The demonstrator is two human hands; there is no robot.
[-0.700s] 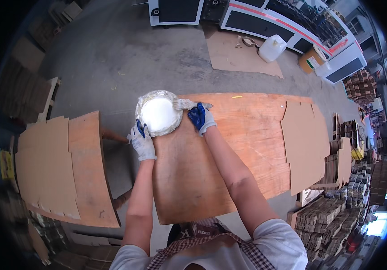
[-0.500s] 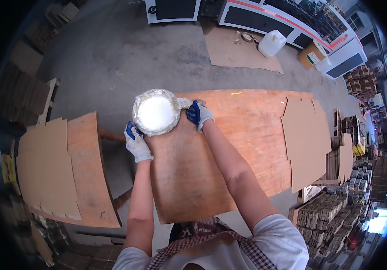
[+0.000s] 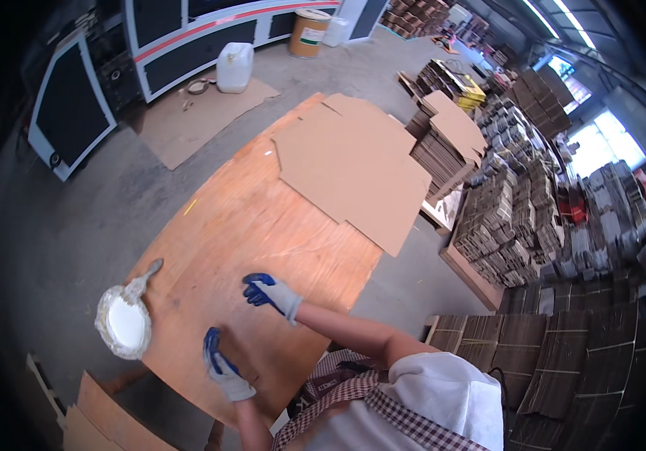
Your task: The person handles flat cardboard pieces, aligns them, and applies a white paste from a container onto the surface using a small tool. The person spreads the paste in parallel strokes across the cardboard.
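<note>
At far left, a round bowl (image 3: pixel 103 327) with a crusted rim and white contents sits at the corner of a wooden bench (image 3: pixel 210 255). A brush (image 3: pixel 142 281) meets the bowl's rim with its wider end; its long axis slants up and right, the narrow dark end pointing away from the bowl. A thin yellow strip (image 3: pixel 189 207) lies along the bench's far edge.

Next is the left hand (image 3: pixel 225 368), in a white glove with blue fingers. It is empty and open, fingers loosely curved and pointing up, well apart from the bowl, which is to its left. Just beyond and to the right is the right hand (image 3: pixel 272 295), similarly gloved, empty, fingers half bent and pointing left, its forearm coming in from the lower right.

Farther right, flat cardboard (image 3: pixel 349 161) covers the bench's far end, apart from both hands, its long axis slanting down and right.
</note>
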